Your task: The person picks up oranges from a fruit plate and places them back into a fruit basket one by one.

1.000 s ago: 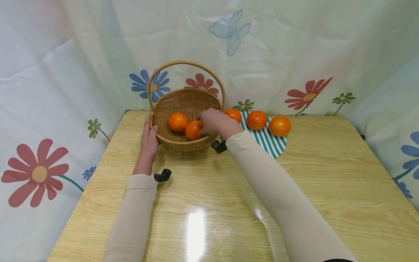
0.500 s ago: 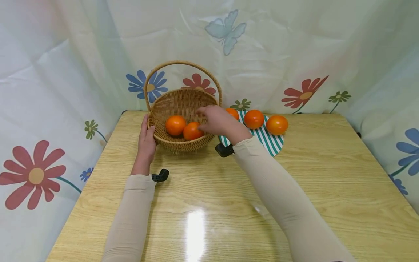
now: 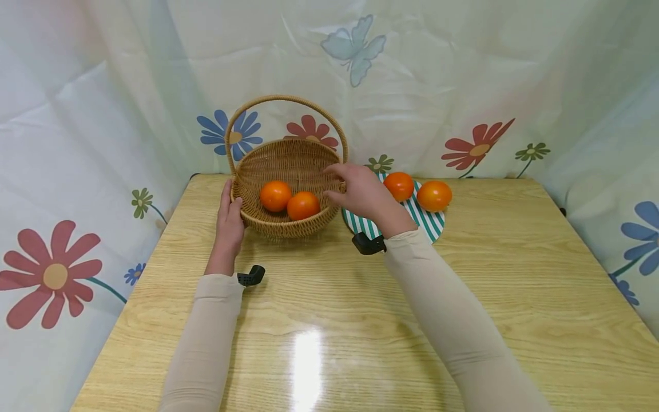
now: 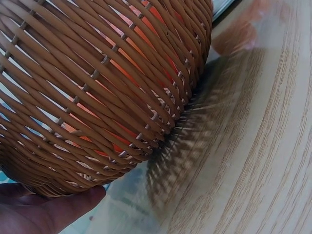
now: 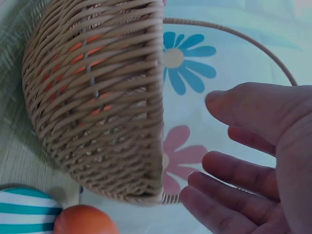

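Note:
A wicker basket (image 3: 280, 229) with a tall arched handle stands at the back of the table, holding two glossy orange-red round fruits, one to the left (image 3: 275, 196) and one to the right (image 3: 303, 206). My left hand (image 3: 230, 226) rests against the basket's left side, fingers along the outer wall and thumb near the rim. In the left wrist view, the thumb (image 4: 73, 207) touches the weave. My right hand (image 3: 362, 191) is at the basket's right rim, thumb and fingers spread and holding nothing. The right wrist view shows its fingers (image 5: 239, 170) apart.
Right of the basket lies a round green-and-white striped mat (image 3: 432, 226). Two similar fruits, one nearer (image 3: 399, 186) and one farther right (image 3: 435, 196), sit on it; another fruit (image 5: 85, 222) shows in the right wrist view. A floral curtain (image 3: 437, 74) hangs behind the wooden table (image 3: 329, 297).
My right hand has let go of the right-hand fruit in the basket and drawn back right to the rim. The left hand stays against the basket. The view has shifted slightly.

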Action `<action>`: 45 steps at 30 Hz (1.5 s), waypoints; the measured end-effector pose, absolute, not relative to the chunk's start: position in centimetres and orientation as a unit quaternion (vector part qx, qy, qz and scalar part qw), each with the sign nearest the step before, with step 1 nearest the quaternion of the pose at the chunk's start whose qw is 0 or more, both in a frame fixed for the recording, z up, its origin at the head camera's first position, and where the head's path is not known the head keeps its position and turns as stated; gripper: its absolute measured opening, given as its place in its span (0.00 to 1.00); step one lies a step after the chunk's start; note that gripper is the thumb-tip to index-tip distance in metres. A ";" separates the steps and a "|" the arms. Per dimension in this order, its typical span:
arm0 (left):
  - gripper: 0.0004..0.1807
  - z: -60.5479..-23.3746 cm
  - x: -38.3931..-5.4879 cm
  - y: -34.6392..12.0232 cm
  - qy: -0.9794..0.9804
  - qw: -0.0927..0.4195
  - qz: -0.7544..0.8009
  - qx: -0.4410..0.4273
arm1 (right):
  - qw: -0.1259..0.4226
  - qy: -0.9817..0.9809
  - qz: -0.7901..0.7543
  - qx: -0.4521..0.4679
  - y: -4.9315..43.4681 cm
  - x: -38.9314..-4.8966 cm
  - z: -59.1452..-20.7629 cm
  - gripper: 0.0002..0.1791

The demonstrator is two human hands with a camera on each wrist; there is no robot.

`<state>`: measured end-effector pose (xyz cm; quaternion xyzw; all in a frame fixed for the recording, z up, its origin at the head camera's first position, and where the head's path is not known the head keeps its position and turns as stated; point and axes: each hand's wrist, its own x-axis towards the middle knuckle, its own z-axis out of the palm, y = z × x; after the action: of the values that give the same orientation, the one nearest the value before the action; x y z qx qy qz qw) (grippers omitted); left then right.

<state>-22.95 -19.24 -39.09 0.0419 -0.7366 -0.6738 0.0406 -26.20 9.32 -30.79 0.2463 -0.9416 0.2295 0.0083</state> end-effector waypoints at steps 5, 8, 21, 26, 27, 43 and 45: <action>0.31 -40.2 -23.9 -19.7 -0.741 0.046 -0.669 0.042 | 0.033 -0.942 0.245 0.228 10.4 -25.9 -30.6 0.24; 0.30 -41.1 -24.4 -20.1 -0.745 0.053 -0.664 0.044 | 0.045 -0.939 0.258 0.224 11.1 -25.9 -30.8 0.24; 0.28 -41.8 -24.4 -19.9 -0.744 0.062 -0.664 0.039 | 0.061 -0.949 0.247 0.187 14.4 -26.6 -32.4 0.21; 0.28 -42.0 -24.4 -20.0 -0.742 0.058 -0.667 0.041 | 0.054 -0.957 0.228 0.172 15.4 -26.9 -33.0 0.24; 0.29 -42.0 -24.5 -20.0 -0.741 0.060 -0.668 0.039 | 0.054 -0.958 0.226 0.169 15.6 -27.0 -33.2 0.24; 0.31 -39.0 -23.1 -19.3 -0.728 0.038 -0.683 0.042 | 0.042 -0.968 0.222 0.112 17.9 -27.5 -35.1 0.24; 0.31 -39.0 -22.8 -19.2 -0.731 0.040 -0.680 0.040 | 0.037 -0.969 0.221 0.103 18.3 -27.5 -35.4 0.24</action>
<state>-22.85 -19.23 -38.97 0.0401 -0.7314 -0.6796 0.0399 -27.45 18.26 -35.35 0.1027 -0.9691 0.2210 0.0368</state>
